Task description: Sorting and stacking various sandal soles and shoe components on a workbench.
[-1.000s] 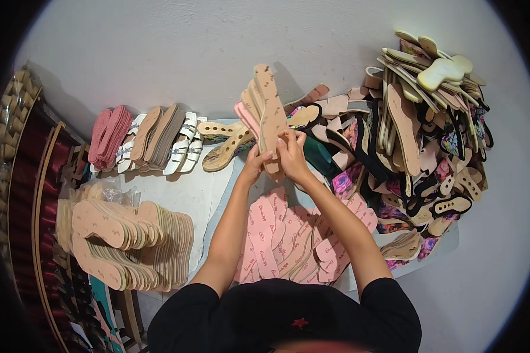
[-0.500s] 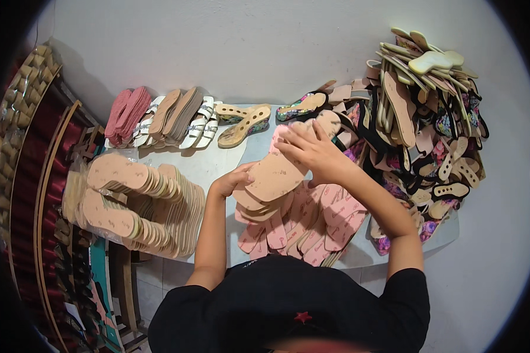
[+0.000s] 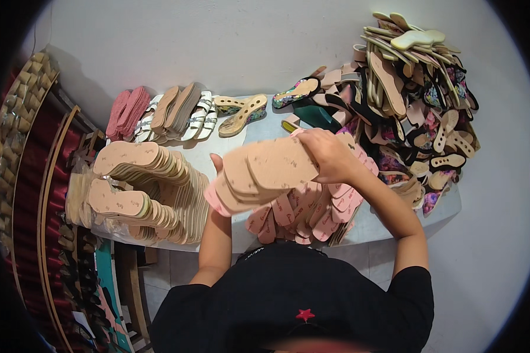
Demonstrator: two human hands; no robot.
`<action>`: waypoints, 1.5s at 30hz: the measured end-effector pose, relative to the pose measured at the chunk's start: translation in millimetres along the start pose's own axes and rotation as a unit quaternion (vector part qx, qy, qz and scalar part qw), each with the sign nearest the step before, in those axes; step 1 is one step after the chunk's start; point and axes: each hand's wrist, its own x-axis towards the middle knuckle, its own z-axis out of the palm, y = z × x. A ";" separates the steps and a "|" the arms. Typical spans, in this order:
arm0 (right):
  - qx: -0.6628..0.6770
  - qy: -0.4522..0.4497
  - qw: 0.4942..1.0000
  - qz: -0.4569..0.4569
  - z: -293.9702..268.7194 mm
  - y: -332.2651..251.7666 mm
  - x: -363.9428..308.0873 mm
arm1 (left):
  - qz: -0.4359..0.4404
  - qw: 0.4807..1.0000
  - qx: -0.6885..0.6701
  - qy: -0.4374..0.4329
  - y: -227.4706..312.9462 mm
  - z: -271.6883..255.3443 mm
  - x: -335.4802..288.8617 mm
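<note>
A fanned bunch of beige shoe insoles (image 3: 280, 162), with a pink one at its lower left, is raised over the table. My right hand (image 3: 330, 154) closes round its right end. Under the left end is my left hand (image 3: 216, 162); its thumb sticks up past the edge, and the insoles hide the other fingers. Below the bunch lie pink patterned insoles (image 3: 282, 209) in overlapping piles. To the left, long rows of beige insoles (image 3: 126, 154) stand packed together, partly in clear plastic.
Along the wall sit red insoles (image 3: 126, 112), white strapped sandals (image 3: 200, 117) and wedge soles with holes (image 3: 244, 117). A dark green shoe form (image 3: 317, 116) lies behind my right hand. High piles of flowered wedges (image 3: 433, 126) and loose soles (image 3: 394, 47) fill the right side. Racks (image 3: 47, 176) stand left.
The bunch has turned from slanting to nearly level, and its insoles have fanned out leftward. My right hand has gone from lying on top to gripping the right end. My left thumb has come off.
</note>
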 end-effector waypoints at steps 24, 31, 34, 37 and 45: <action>0.259 0.278 0.845 0.377 94.2 -89.1 -30.4 | 0.207 0.815 0.535 0.078 -61.0 6.6 7.7; 0.440 0.386 0.681 0.440 79.4 -80.5 -52.4 | 0.142 0.863 0.463 0.146 -48.3 -25.9 6.6; 0.416 0.417 0.664 0.460 63.8 -65.0 -74.0 | 0.061 0.866 0.452 0.207 -42.2 -60.5 1.6; 0.399 0.449 0.661 0.450 50.2 -60.4 -83.8 | -0.006 0.890 0.407 0.207 -55.6 -79.3 3.7; 0.417 0.342 0.709 0.454 63.9 -60.7 -77.7 | 0.043 0.625 0.744 0.230 -91.8 -69.8 35.5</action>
